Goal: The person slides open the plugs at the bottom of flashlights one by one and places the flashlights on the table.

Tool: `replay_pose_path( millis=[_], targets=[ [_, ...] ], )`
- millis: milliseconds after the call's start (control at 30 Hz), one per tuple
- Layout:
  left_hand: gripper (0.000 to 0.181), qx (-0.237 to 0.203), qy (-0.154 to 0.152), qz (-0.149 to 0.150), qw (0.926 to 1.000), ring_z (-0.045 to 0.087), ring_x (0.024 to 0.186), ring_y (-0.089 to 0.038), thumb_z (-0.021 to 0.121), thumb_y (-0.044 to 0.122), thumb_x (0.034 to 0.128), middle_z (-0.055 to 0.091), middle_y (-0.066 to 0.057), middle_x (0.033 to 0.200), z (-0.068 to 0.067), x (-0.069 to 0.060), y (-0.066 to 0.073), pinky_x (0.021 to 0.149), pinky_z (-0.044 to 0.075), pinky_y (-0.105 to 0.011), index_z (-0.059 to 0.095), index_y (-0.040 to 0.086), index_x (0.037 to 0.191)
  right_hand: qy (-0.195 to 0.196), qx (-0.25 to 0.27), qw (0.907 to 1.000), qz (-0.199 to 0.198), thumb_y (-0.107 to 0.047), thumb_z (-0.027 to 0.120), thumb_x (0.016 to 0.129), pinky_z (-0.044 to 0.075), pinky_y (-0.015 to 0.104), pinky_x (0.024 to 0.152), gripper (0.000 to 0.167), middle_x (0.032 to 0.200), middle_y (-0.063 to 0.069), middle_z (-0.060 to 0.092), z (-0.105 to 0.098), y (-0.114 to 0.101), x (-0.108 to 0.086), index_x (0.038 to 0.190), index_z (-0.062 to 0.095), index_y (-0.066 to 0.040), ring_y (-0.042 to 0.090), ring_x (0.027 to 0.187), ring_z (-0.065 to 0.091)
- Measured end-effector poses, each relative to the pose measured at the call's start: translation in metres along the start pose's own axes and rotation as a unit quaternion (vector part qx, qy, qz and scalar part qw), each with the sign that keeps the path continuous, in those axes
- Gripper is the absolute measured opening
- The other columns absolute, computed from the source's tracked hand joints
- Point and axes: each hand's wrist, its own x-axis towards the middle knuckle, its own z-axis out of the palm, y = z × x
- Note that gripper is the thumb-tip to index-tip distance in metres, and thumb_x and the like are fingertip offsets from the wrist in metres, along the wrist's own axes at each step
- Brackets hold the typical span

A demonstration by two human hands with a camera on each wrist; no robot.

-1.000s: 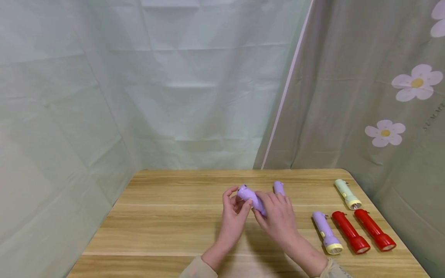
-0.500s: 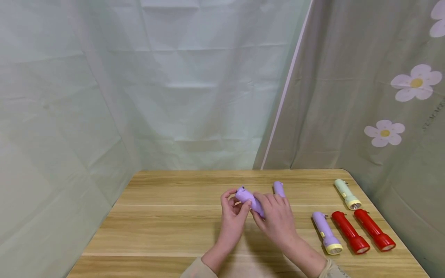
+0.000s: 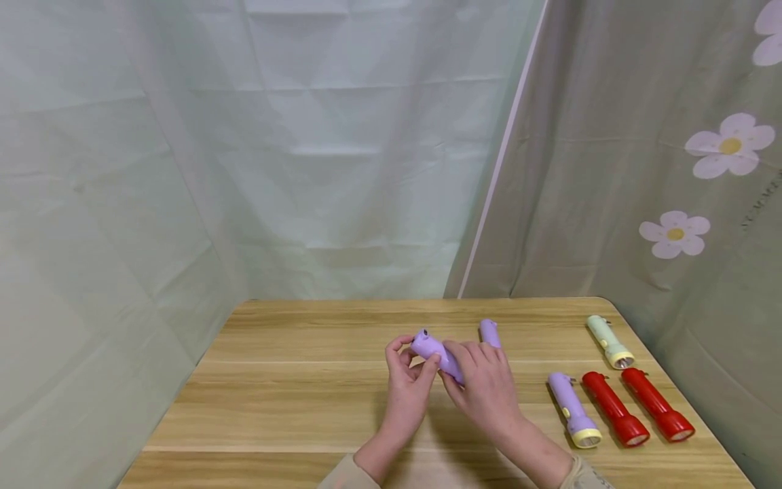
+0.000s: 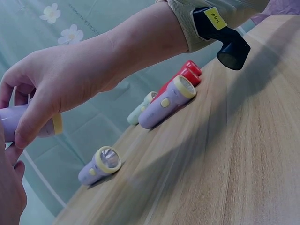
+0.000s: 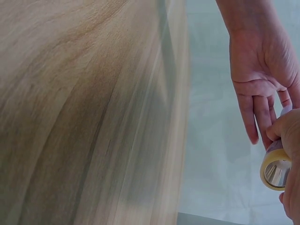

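Both hands hold a purple flashlight [image 3: 431, 346] above the middle of the table. My left hand [image 3: 406, 401] pinches its tail end between thumb and fingers. Curled round the head end is my right hand [image 3: 489, 387], hiding much of it in the head view. The right wrist view shows the yellow-rimmed lens [image 5: 276, 172] beside the right hand [image 5: 291, 140], with the left hand [image 5: 260, 61] at the other end. In the left wrist view the right hand [image 4: 65, 79] grips the purple body [image 4: 13, 123] near its yellow rim.
Another purple flashlight [image 3: 489, 332] lies behind the right hand. At the right side of the wooden table [image 3: 275, 394] lie a pale green flashlight [image 3: 609, 341], a purple one [image 3: 573, 407] and two red ones [image 3: 613, 407] [image 3: 658, 405]. Curtains surround the table.
The held flashlight and both hands have shifted slightly left, and the flashlight's tail has turned and dipped a little. Both hands keep their hold. The flashlights on the table have not moved.
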Motion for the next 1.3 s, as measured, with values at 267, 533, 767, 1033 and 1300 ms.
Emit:
replay_pose_path(
  millis=[267, 533, 767, 1033, 1300],
  targets=[
    [0.054, 0.0, 0.003, 0.008, 1.0, 0.069, 0.106, -0.033, 0.067, 0.011, 0.1006, 0.056, -0.018, 0.13, -0.0003, -0.002, -0.0018, 0.085, 0.058, -0.038, 0.029, 0.009, 0.139, 0.005, 0.0, 1.0, -0.007, -0.021, 0.088, 0.074, 0.046, 0.045, 0.075, 0.05, 0.099, 0.003, 0.07, -0.0001, -0.0015, -0.0005, 0.119, 0.069, -0.011, 0.026, 0.086, 0.06],
    [0.053, 0.001, 0.008, 0.022, 0.9997, 0.069, 0.104, -0.033, 0.066, 0.008, 0.1001, 0.056, -0.021, 0.13, -0.0006, -0.0022, -0.003, 0.086, 0.058, -0.037, 0.03, 0.006, 0.138, 0.009, 0.007, 0.9999, -0.011, -0.021, 0.088, 0.075, 0.045, 0.045, 0.076, 0.049, 0.099, 0.003, 0.069, -0.0002, -0.0016, -0.0004, 0.119, 0.069, -0.01, 0.026, 0.086, 0.061],
    [0.051, 0.001, 0.004, 0.035, 0.9994, 0.069, 0.104, -0.03, 0.065, 0.006, 0.1008, 0.055, -0.022, 0.129, -0.0011, -0.0022, -0.0035, 0.086, 0.058, -0.034, 0.029, 0.003, 0.137, 0.009, 0.014, 0.9998, -0.011, -0.021, 0.085, 0.077, 0.045, 0.044, 0.076, 0.046, 0.1, 0.002, 0.069, -0.0009, -0.0029, 0.0, 0.119, 0.069, -0.011, 0.026, 0.088, 0.06],
    [0.05, -0.005, 0.004, 0.044, 0.999, 0.069, 0.102, -0.028, 0.064, 0.004, 0.1005, 0.055, -0.023, 0.128, -0.0015, -0.0015, -0.0047, 0.085, 0.057, -0.029, 0.03, 0.003, 0.136, 0.009, 0.012, 0.9998, -0.013, -0.021, 0.087, 0.076, 0.045, 0.045, 0.076, 0.047, 0.099, 0.002, 0.069, -0.0008, -0.0019, -0.0001, 0.119, 0.07, -0.011, 0.026, 0.088, 0.061],
    [0.05, -0.007, 0.005, 0.043, 0.999, 0.069, 0.102, -0.029, 0.065, 0.004, 0.1, 0.055, -0.022, 0.128, -0.0008, -0.0018, -0.0031, 0.084, 0.057, -0.029, 0.03, 0.003, 0.136, 0.006, 0.008, 0.9998, -0.016, -0.021, 0.085, 0.077, 0.046, 0.046, 0.076, 0.047, 0.098, 0.003, 0.069, -0.0013, -0.0016, 0.0009, 0.12, 0.07, -0.01, 0.026, 0.088, 0.061]
  ],
)
